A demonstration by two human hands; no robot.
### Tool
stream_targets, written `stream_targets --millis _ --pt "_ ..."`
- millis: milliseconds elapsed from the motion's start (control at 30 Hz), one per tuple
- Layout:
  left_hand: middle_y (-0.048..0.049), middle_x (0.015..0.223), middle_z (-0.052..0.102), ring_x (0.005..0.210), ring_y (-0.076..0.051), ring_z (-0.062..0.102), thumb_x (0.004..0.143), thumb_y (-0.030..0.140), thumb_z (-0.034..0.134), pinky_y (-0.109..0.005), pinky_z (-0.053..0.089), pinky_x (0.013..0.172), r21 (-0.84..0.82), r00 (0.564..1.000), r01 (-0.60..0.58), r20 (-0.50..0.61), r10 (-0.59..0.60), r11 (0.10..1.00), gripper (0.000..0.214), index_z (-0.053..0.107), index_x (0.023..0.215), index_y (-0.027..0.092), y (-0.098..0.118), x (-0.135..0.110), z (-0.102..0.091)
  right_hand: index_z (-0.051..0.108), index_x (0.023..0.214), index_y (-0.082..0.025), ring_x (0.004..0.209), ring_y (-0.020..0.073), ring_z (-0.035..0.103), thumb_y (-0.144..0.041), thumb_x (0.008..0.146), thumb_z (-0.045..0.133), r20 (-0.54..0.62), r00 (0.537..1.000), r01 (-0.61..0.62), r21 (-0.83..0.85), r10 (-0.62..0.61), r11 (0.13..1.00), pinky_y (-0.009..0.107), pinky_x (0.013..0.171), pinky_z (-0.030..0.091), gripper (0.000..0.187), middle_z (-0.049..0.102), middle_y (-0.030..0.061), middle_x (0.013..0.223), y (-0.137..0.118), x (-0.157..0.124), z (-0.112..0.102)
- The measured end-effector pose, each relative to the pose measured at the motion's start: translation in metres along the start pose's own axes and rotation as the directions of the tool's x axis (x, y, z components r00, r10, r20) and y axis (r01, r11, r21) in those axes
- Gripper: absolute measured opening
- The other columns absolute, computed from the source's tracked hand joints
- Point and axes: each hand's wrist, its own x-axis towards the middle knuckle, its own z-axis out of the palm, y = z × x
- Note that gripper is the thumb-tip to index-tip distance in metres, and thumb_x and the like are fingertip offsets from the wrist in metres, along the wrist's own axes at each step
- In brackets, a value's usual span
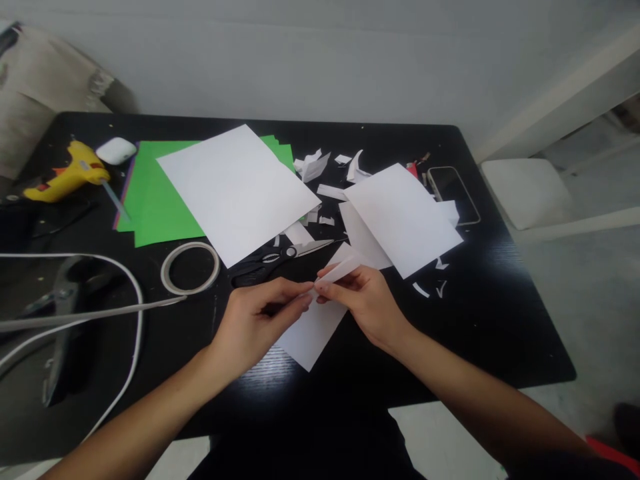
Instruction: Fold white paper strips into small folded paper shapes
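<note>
A: Left hand [255, 320], state?
B: Thumb and fingertips pressed together, pinching the near-left end of one white paper strip [340, 268].
A: Right hand [367, 303]?
B: Pinching the same strip; free end points far right.
A: Strip, location?
B: Between both hands, over one loose sheet [313, 337], near middle of the black surface [480, 320].
A: Other items, left?
B: Glue gun [75, 172], yellow, far left; green sheets [160, 200], right of it; tape roll [189, 291], nearer; scissors [257, 265], black-handled, just beyond the left hand.
A: Right?
B: Phone [457, 193], one, far right.
</note>
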Motion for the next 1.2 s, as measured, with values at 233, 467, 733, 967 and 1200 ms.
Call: stream_targets --millis 233,467,733,967,1200 --pt "-0.0035 0.089 0.083 0.075 -0.017 0.079 0.089 0.028 0.078 -0.023 0.062 0.068 -0.023 1.0 0.012 -0.006 -0.012 1.0 0.016 0.082 0.102 0.02 0.0022 0.0014 -0.0012 0.08 0.091 -0.021 0.074 0.0162 0.075 -0.026 0.073 0.091 0.008 1.0 -0.004 0.009 0.004 1.0 0.032 0.079 0.062 0.023 0.078 0.0003 0.081 0.0017 -0.0017 -0.0005" --pt "-0.0045 0.088 0.082 0.077 -0.018 0.078 0.09 0.028 0.077 -0.026 0.064 0.072 -0.092 0.998 0.063 0.011 -0.062 0.994 0.017 0.077 0.103 0.018 0.0044 0.0018 0.0005 0.076 0.094 -0.021 0.075 0.0172 0.075 -0.028 0.072 0.092 -0.002 1.0 -0.011 -0.031 0.011 0.999 0.034 0.077 0.062 0.029 0.077 0.0 0.08 0.0002 -0.0033 0.0022" --pt "-0.006 0.094 0.081 0.082 -0.018 0.077 0.09 0.03 0.076 -0.029 0.063 0.075 -0.179 0.988 0.146 0.074 -0.135 0.973 0.018 0.074 0.103 0.017 0.0079 0.0045 -0.001 0.077 0.089 -0.021 0.069 0.0159 0.072 -0.029 0.073 0.091 -0.02 1.0 0.014 -0.026 -0.014 1.0 0.034 0.073 0.062 0.023 0.076 0.0 0.081 -0.0016 -0.0028 0.002" --pt "-0.0039 0.089 0.079 0.077 -0.016 0.074 0.091 0.03 0.075 -0.026 0.061 0.069 -0.171 0.99 0.131 0.073 -0.12 0.977 0.016 0.075 0.101 0.018 0.0061 0.0049 -0.0006 0.078 0.084 -0.02 0.077 0.0163 0.07 -0.034 0.081 0.085 0.004 0.999 0.042 -0.003 -0.042 0.999 0.033 0.074 0.063 0.016 0.072 0.0019 0.086 -0.0037 -0.0013 0.0021" --pt "-0.0062 0.091 0.077 0.076 -0.018 0.074 0.093 0.036 0.072 -0.029 0.063 0.065 -0.263 0.939 0.314 0.225 -0.258 0.912 0.024 0.07 0.107 0.017 0.0065 0.0079 -0.0039 0.077 0.085 -0.02 0.078 0.0169 0.07 -0.036 0.083 0.083 -0.009 0.999 0.045 -0.033 -0.045 0.998 0.032 0.075 0.061 0.017 0.073 0.0015 0.083 -0.0039 -0.0018 0.002"
